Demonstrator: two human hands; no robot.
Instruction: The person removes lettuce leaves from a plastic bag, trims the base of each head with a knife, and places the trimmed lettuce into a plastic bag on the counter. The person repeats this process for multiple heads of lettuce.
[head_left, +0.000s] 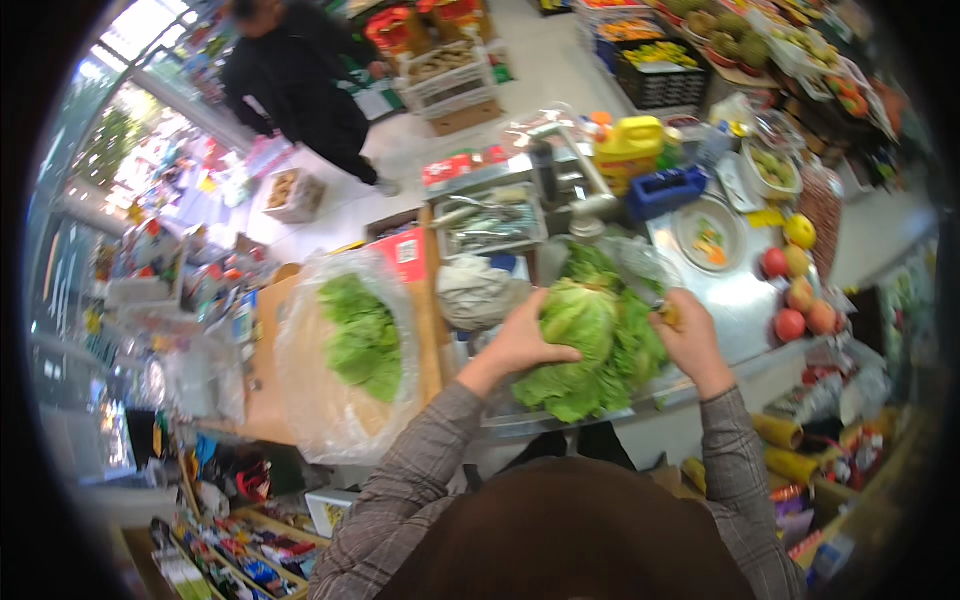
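A large head of green lettuce (581, 322) lies in front of me over the metal counter. My left hand (521, 334) grips its left side, with the thumb across the leaves. Beside the lettuce's right edge, my right hand (690, 330) is closed around a small yellow-handled tool (670, 315); its working end is too small to make out. Loose outer leaves (641, 330) spread between the two hands. To the left, more lettuce leaves (360, 337) rest in a clear plastic bag (300, 375) on the wooden tabletop (270, 315).
Behind the lettuce are a white cloth-like bundle (472, 292), a tray of utensils (491, 225), a blue container (666, 191) and a yellow jug (630, 150). A bowl of scraps (709, 232) and several fruits (799, 296) sit at right. A person (300, 82) stands beyond the counter.
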